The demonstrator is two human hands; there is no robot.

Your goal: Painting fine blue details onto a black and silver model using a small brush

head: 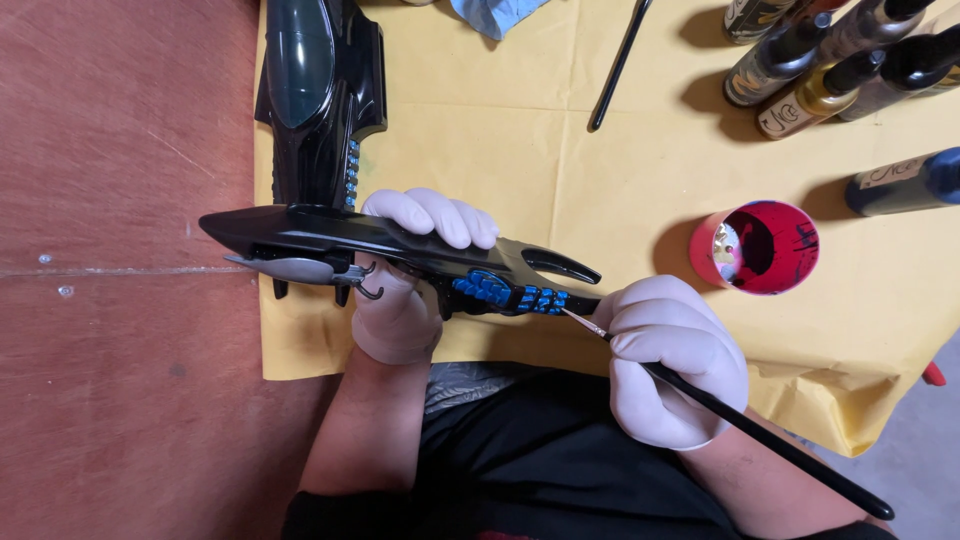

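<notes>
Both hands wear pale gloves: our left hand [405,290] wraps around a long black model part [400,245], holding it level above the near edge of the yellow paper [600,200] covering the tabletop [120,200]. Our right hand [675,360] pinches a thin black brush [760,435], its tip touching the part's blue ribbed detail [505,292]. Open paper lies beyond; a red paint cup [755,247] sits near, bottles [820,60] farther off. Glossy black, the part tapers to points.
</notes>
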